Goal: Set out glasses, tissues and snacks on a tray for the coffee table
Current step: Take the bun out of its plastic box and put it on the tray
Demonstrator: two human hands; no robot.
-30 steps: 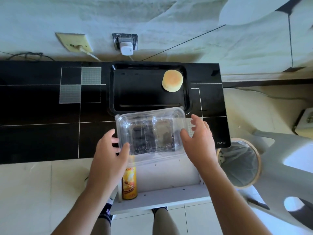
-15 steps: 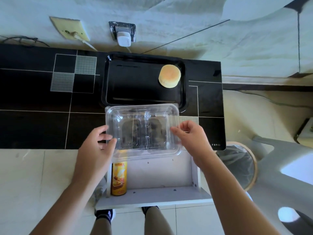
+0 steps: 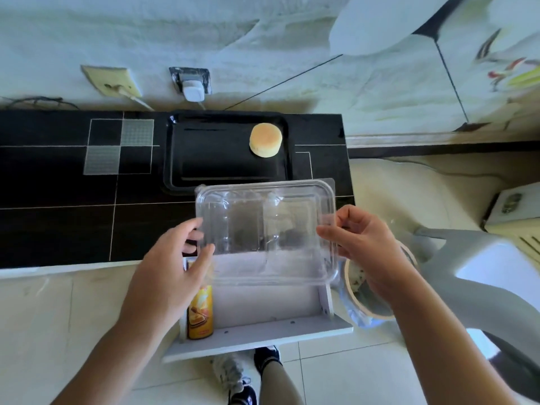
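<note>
Two hands, left (image 3: 172, 267) and right (image 3: 368, 247), pinch the empty clear box (image 3: 266, 229) by its sides above the counter edge; flimsy plastic could buckle and slip. One bun (image 3: 265, 140) sits on the tray (image 3: 204, 159).

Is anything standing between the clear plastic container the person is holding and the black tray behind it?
Nothing visible does. The clear container is held by the left hand and right hand just in front of the black tray. The tray's near part looks bare; the only thing on it is a round cake in its far right corner.
</note>
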